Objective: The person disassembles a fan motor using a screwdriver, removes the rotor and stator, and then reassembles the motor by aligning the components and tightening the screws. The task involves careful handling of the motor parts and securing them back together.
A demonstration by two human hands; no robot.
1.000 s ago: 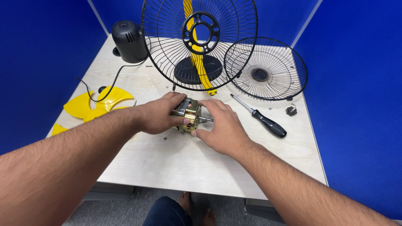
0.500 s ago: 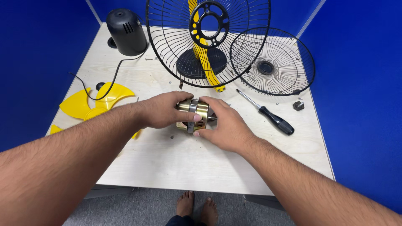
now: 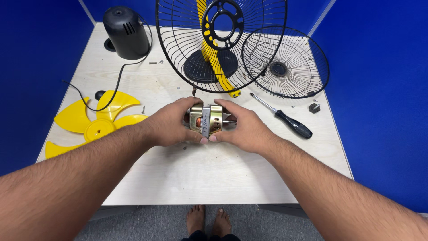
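Yellow fan blade at left, black motor cover upper left, screwdriver right, wire guards at top

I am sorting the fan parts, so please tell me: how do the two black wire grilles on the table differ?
The larger grille stands upright, leaning at the table's back; the smaller grille to its right tilts lower, nearly lying down. The larger grille carries a black ring plate and a yellow bar; the smaller grille has only a small round hub. Both are round, black, with radial wires. Neither hand touches them.
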